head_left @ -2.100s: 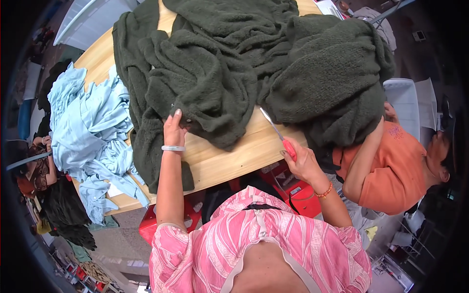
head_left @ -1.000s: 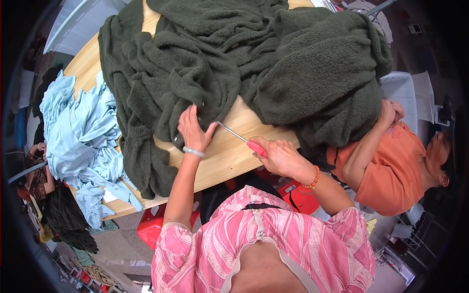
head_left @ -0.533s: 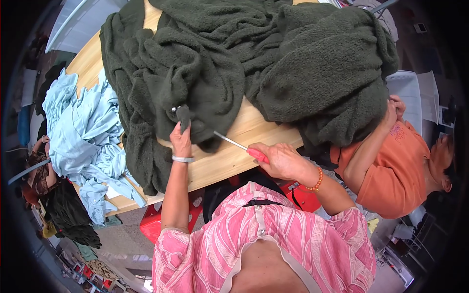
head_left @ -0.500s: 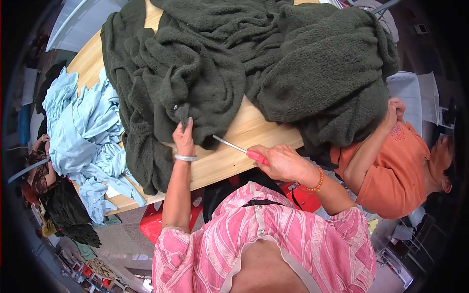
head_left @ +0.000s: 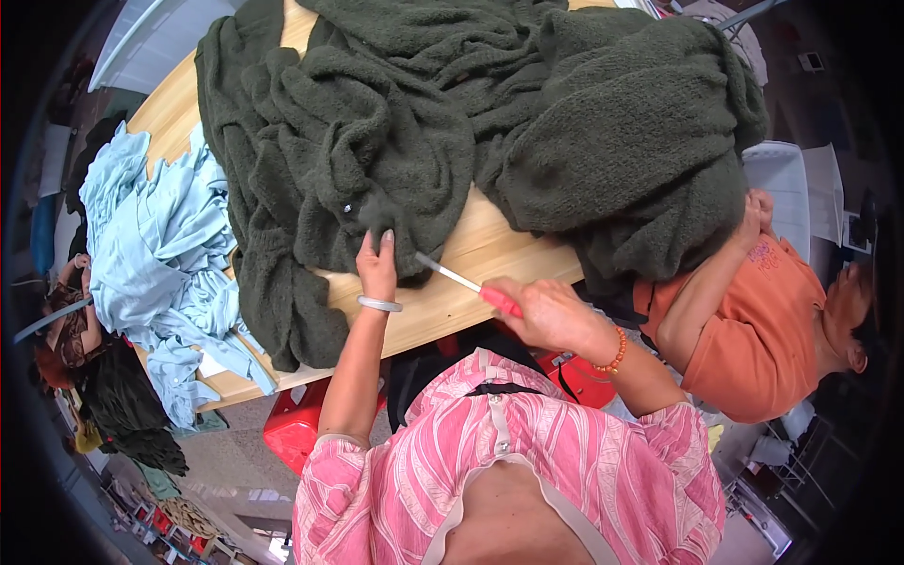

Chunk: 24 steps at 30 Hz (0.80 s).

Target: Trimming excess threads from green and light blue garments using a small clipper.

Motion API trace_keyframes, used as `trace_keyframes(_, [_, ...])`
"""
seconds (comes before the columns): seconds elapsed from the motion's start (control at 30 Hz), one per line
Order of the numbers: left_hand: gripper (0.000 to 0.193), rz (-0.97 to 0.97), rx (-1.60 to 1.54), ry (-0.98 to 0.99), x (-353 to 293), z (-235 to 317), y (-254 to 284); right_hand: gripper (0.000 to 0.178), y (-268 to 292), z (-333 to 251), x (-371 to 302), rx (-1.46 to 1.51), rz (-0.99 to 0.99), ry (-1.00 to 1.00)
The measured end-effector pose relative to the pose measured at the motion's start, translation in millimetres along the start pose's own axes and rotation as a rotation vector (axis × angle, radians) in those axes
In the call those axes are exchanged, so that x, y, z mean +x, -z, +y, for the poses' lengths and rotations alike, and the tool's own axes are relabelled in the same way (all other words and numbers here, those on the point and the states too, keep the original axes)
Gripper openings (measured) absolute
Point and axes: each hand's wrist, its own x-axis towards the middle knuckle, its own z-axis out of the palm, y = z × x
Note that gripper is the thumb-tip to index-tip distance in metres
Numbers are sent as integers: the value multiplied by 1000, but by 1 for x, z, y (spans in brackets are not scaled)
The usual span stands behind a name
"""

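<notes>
A fuzzy dark green knit garment (head_left: pixel 414 132) lies bunched on the wooden table. My left hand (head_left: pixel 379 268) pinches its near edge between thumb and fingers. Just beyond those fingertips, a small shiny spot (head_left: pixel 347 208), perhaps a button or snap, shows on the cloth. In my right hand (head_left: pixel 562 318) is a red-handled tool with a thin straight metal shaft (head_left: pixel 456 277), like a screwdriver. Its tip points left, by the garment's edge near my left hand; whether it touches the cloth I cannot tell.
More dark green knit (head_left: pixel 631 132) is heaped at the right of the wooden table (head_left: pixel 527 254). Light blue garments (head_left: pixel 165 245) lie at the left. A person in an orange shirt (head_left: pixel 753 330) sits close on my right. Red stools (head_left: pixel 299 424) stand below the table edge.
My left hand has shifted slightly to the right with the garment's edge, and the shiny spot moved with it. The tool's tip has moved slightly right and up.
</notes>
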Motion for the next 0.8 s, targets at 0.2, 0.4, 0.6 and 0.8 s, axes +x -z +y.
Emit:
trace_keyframes(0.2, [54, -55, 1066, -390, -24, 18, 11, 31, -6, 4, -11, -17, -11, -36])
trace_keyframes(0.4, [36, -259, 751, -529, -36, -4, 21, 35, -23, 5, -12, -43, -23, -30])
trace_keyframes(0.6, [47, 2, 881, -652, -4, -1, 21, 35, -30, -7, -5, -62, -20, -17])
trace_keyframes(0.8, [58, -229, 1036, -479, 3, -30, 39, 30, -36, -18, 10, -156, -73, -89])
